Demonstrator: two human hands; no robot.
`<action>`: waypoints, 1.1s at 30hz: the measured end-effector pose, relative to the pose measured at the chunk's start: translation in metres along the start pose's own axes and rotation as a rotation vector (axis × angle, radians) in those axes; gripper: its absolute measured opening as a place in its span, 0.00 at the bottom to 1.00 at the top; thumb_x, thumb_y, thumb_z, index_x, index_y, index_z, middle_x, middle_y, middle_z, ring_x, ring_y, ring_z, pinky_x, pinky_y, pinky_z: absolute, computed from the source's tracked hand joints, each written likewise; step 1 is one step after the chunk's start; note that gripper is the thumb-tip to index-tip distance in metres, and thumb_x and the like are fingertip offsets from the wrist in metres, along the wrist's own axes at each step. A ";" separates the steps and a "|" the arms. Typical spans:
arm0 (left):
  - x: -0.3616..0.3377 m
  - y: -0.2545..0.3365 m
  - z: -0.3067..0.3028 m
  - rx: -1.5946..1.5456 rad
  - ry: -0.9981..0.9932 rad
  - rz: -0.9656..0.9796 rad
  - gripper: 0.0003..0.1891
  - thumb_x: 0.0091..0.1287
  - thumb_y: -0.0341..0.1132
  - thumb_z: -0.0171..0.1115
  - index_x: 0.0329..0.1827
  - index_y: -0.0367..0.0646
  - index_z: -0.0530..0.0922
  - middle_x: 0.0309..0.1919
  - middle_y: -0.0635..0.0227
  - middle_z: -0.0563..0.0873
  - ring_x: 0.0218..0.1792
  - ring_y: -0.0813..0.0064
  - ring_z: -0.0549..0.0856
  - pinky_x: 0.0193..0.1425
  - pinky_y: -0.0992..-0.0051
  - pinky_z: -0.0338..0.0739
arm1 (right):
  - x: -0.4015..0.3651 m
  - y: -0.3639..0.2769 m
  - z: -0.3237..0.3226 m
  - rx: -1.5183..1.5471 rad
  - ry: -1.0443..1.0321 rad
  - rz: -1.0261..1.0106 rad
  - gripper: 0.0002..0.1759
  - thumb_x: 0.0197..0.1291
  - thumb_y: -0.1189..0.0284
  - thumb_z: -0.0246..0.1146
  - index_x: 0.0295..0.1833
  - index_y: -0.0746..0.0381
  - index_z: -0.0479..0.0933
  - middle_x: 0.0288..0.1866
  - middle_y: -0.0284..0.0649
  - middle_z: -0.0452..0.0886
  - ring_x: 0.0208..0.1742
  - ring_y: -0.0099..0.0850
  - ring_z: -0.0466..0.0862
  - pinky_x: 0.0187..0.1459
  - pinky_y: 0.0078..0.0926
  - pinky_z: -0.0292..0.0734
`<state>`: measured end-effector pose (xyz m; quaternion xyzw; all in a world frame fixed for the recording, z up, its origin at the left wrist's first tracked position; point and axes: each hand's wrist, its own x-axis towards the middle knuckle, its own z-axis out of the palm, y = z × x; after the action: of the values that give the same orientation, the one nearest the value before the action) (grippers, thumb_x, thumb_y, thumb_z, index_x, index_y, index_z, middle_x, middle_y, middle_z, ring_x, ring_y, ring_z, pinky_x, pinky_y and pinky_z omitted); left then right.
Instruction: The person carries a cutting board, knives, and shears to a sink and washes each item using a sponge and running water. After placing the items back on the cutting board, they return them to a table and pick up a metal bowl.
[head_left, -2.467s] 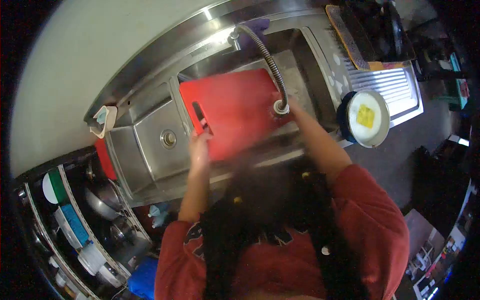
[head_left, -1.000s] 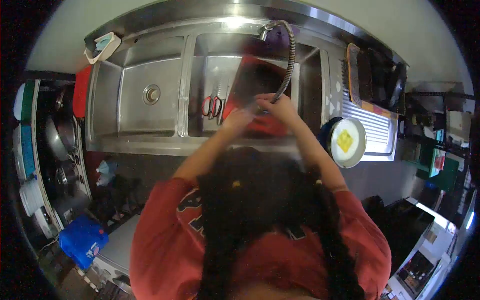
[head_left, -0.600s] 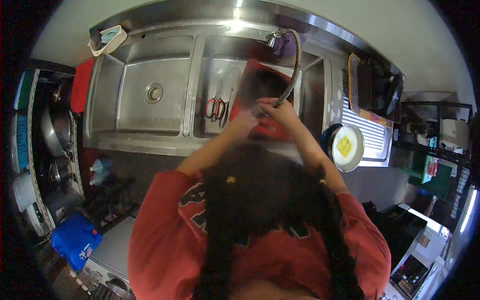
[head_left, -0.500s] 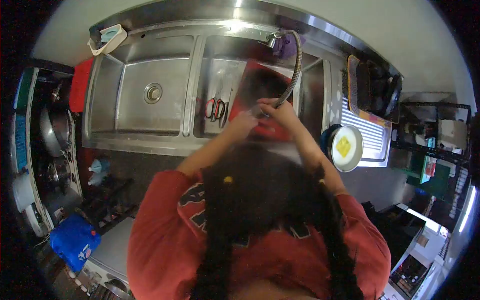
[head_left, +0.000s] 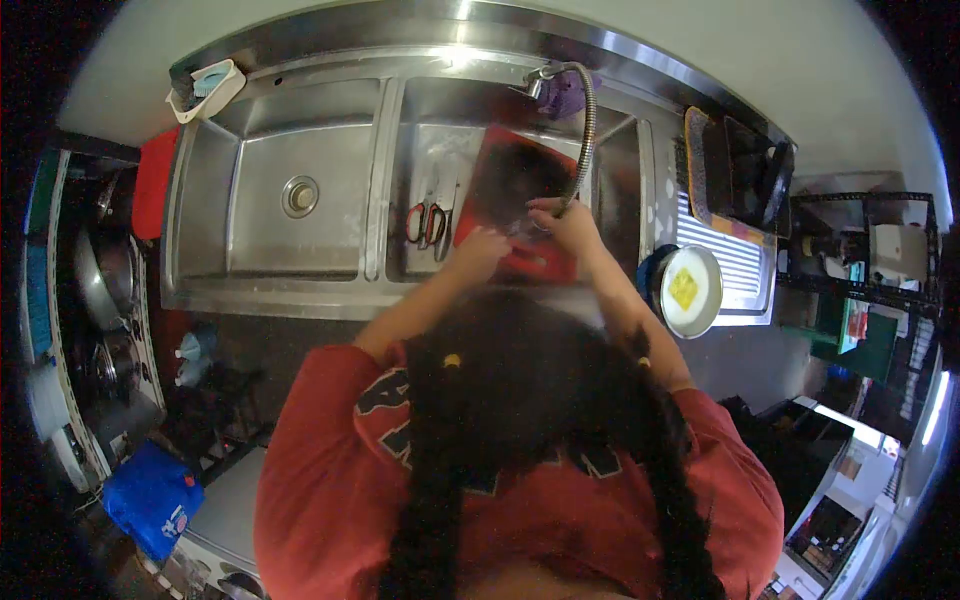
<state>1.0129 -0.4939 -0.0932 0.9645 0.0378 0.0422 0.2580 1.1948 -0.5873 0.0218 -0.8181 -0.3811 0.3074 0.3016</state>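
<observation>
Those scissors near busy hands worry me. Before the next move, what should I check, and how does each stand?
1. Right hand on the metal hose: ok, fingers around its end.
2. Left hand grip: cannot tell, blurred.
3. Red board inside the right-hand basin: ok.
4. Scissors kept out of that basin: not ok, they lie left of the board.
5. Yellow sponge inside the white bowl: ok.

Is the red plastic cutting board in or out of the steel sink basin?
In. The red plastic cutting board sits within the walls of the steel sink basin, beneath the curved metal hose.
</observation>
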 end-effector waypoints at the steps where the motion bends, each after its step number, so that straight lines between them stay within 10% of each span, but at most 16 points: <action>1: 0.000 -0.001 0.002 0.028 0.004 0.004 0.12 0.53 0.35 0.61 0.41 0.45 0.80 0.38 0.65 0.80 0.47 0.61 0.77 0.53 0.59 0.68 | -0.001 -0.003 0.001 0.062 -0.004 -0.043 0.15 0.53 0.61 0.67 0.44 0.56 0.85 0.38 0.45 0.85 0.40 0.42 0.86 0.44 0.33 0.79; 11: -0.002 -0.001 0.002 0.022 -0.022 -0.020 0.15 0.57 0.46 0.64 0.41 0.46 0.80 0.38 0.65 0.79 0.49 0.60 0.77 0.56 0.58 0.68 | -0.009 -0.007 -0.028 -0.202 0.031 0.065 0.15 0.55 0.66 0.67 0.48 0.58 0.83 0.34 0.40 0.86 0.35 0.26 0.84 0.43 0.26 0.77; 17: 0.003 0.025 -0.042 -0.113 -0.051 -0.206 0.14 0.56 0.40 0.63 0.45 0.51 0.81 0.44 0.65 0.80 0.54 0.60 0.76 0.60 0.54 0.66 | -0.014 0.053 -0.038 0.343 -0.250 -0.082 0.22 0.57 0.68 0.62 0.60 0.57 0.76 0.49 0.41 0.81 0.47 0.25 0.80 0.51 0.25 0.74; 20: -0.003 0.030 -0.043 0.070 0.212 -0.171 0.15 0.55 0.35 0.61 0.46 0.52 0.82 0.49 0.64 0.80 0.59 0.60 0.74 0.65 0.54 0.63 | -0.001 0.132 -0.005 0.774 -0.337 0.213 0.28 0.60 0.72 0.55 0.68 0.55 0.66 0.64 0.44 0.73 0.64 0.43 0.73 0.61 0.34 0.69; 24: -0.001 0.029 -0.034 0.032 0.216 -0.291 0.13 0.53 0.30 0.57 0.41 0.50 0.82 0.58 0.65 0.78 0.64 0.61 0.72 0.69 0.55 0.60 | 0.005 0.133 0.090 -0.551 0.033 -0.495 0.28 0.63 0.64 0.54 0.69 0.57 0.64 0.72 0.45 0.63 0.72 0.47 0.62 0.68 0.55 0.54; 33: 0.002 0.008 -0.025 -0.083 -0.036 -0.403 0.17 0.45 0.25 0.58 0.40 0.46 0.81 0.63 0.71 0.76 0.67 0.65 0.70 0.71 0.53 0.55 | 0.138 0.120 0.102 -0.436 -0.055 -0.136 0.35 0.65 0.49 0.49 0.74 0.52 0.56 0.76 0.42 0.56 0.75 0.45 0.56 0.70 0.58 0.48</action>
<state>1.0123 -0.4884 -0.0672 0.9266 0.2235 -0.0259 0.3012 1.2444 -0.5129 -0.1675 -0.8276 -0.5009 0.2187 0.1274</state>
